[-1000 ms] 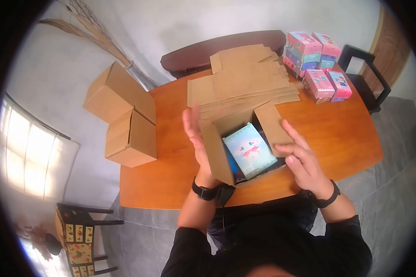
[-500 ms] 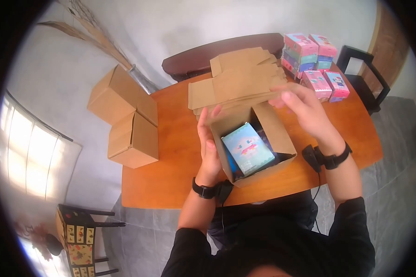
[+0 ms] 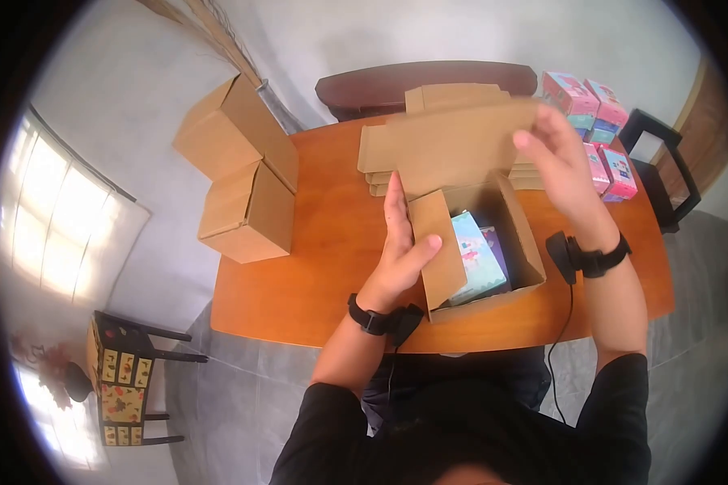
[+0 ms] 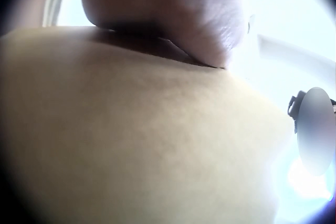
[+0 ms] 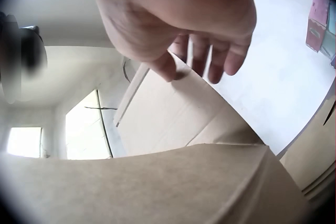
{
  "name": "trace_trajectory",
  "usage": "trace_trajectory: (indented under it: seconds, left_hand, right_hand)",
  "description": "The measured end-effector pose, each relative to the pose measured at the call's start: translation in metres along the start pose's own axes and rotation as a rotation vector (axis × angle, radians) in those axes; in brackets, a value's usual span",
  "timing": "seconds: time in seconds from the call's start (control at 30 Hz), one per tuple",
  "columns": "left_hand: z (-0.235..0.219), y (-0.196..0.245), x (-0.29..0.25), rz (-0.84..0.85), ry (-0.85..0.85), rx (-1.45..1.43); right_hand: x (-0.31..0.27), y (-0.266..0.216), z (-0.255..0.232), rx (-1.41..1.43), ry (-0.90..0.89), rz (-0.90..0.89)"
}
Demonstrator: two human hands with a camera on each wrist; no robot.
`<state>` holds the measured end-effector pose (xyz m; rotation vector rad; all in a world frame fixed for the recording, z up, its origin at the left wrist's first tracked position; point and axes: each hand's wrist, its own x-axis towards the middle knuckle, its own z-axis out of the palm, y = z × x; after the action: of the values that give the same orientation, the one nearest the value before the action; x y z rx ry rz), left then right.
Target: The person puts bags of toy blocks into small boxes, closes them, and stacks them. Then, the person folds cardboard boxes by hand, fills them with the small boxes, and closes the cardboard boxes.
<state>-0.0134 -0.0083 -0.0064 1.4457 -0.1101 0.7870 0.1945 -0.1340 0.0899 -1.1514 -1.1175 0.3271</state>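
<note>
An uncovered cardboard box (image 3: 522, 234) stands before me, holding a pale-blue printed carton (image 3: 479, 271) and a purple one (image 3: 495, 242) partly under it. My left hand (image 3: 400, 255) lies along the box's left side, fingers extended, its thumb resting on the left side flap (image 3: 441, 246). That flap leans inward over the contents. At the raised lid (image 3: 465, 145), my right hand (image 3: 562, 166) pinches the right edge, thumb on the near face and fingers behind, as the right wrist view also shows. In the left wrist view, cardboard (image 4: 142, 129) fills the foreground below the left thumb.
Two closed cardboard boxes (image 3: 247, 210) stand on the left of the wooden table (image 3: 332, 299). Flattened cardboard (image 3: 374, 158) lies behind the open box. Several pink printed cartons (image 3: 619, 171) are stacked at the back right. A dark chair (image 3: 663, 170) stands beyond them.
My right hand has left the right flap, reached to the far side and lifted the lid upright. The left side flap has come inward under my left thumb. The head view has shifted.
</note>
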Motion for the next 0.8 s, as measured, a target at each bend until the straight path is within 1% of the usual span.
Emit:
trace_trajectory:
  seconds: [0.03, 0.07, 0.1, 0.13, 0.17, 0.2, 0.23, 0.27, 0.3, 0.33, 0.4, 0.43, 0.47, 0.5, 0.53, 0.6, 0.63, 0.67, 0.73, 0.77, 0.8]
  left_hand:
    - [-0.003, -0.004, 0.000, -0.020, 0.033, 0.033]
    - [-0.003, -0.005, 0.001, -0.017, 0.041, 0.024]
    - [-0.002, -0.006, 0.001, -0.066, 0.096, -0.021]
    - [-0.003, -0.006, 0.001, -0.118, 0.150, -0.066]
    - [-0.012, -0.013, 0.001, -0.116, 0.162, -0.073]
    - [-0.027, -0.024, -0.002, 0.008, 0.149, 0.134]
    - [-0.031, -0.024, -0.002, 0.128, 0.134, 0.343]
    - [-0.030, -0.025, -0.003, 0.125, 0.145, 0.342]
    - [-0.027, -0.025, -0.004, 0.159, 0.064, 0.088]
    - [-0.023, -0.024, -0.004, 0.193, -0.021, -0.166]
    - [-0.015, -0.024, -0.005, 0.176, -0.014, -0.162]
    - [-0.006, -0.019, -0.005, 0.116, 0.028, -0.046]
    - [-0.001, -0.015, -0.004, 0.056, 0.070, 0.070]
    - [0.000, -0.013, -0.003, -0.003, 0.065, 0.013]
    - [-0.002, -0.011, -0.002, 0.000, 0.064, 0.012]
    - [-0.005, -0.009, 0.000, -0.013, -0.001, -0.075]
    - [-0.004, -0.009, 0.001, -0.007, 0.001, -0.075]
    - [-0.003, -0.008, 0.000, -0.020, 0.023, -0.075]
    - [-0.002, -0.008, -0.002, -0.034, 0.047, -0.075]
    - [-0.003, -0.007, -0.003, -0.085, 0.047, -0.109]
    - [-0.004, -0.007, -0.005, -0.140, 0.044, -0.144]
  right_hand:
    - [-0.009, -0.001, -0.001, -0.007, -0.007, 0.005]
    - [-0.023, -0.003, -0.004, 0.027, -0.094, -0.058]
    - [-0.035, -0.005, -0.007, 0.062, -0.183, -0.119]
    - [-0.045, -0.004, -0.011, 0.057, -0.194, -0.111]
    - [-0.054, 0.000, -0.016, -0.059, -0.248, -0.163]
    - [-0.062, 0.004, -0.018, -0.172, -0.304, -0.214]
    - [-0.071, 0.007, -0.017, -0.171, -0.317, -0.208]
    - [-0.079, 0.010, -0.017, -0.301, -0.288, -0.274]
    - [-0.084, 0.013, -0.016, -0.430, -0.255, -0.339]
    - [-0.085, 0.016, -0.015, -0.428, -0.257, -0.335]
    - [-0.087, 0.018, -0.015, -0.375, -0.258, -0.390]
    - [-0.087, 0.015, -0.009, -0.377, -0.257, -0.390]
    - [-0.087, 0.010, 0.003, -0.321, -0.154, -0.353]
    - [-0.087, 0.005, 0.013, -0.266, -0.051, -0.317]
    - [-0.091, 0.003, 0.022, -0.268, -0.053, -0.320]
    - [-0.100, 0.001, 0.034, -0.058, 0.126, 0.075]
    - [-0.106, 0.008, 0.023, -0.161, 0.025, 0.129]
    - [-0.109, 0.007, 0.015, -0.163, 0.021, 0.125]
    - [-0.113, 0.006, 0.005, -0.199, -0.281, 0.189]
    - [-0.113, 0.007, 0.007, -0.198, -0.277, 0.190]
    - [-0.114, 0.009, 0.013, -0.196, -0.105, 0.062]
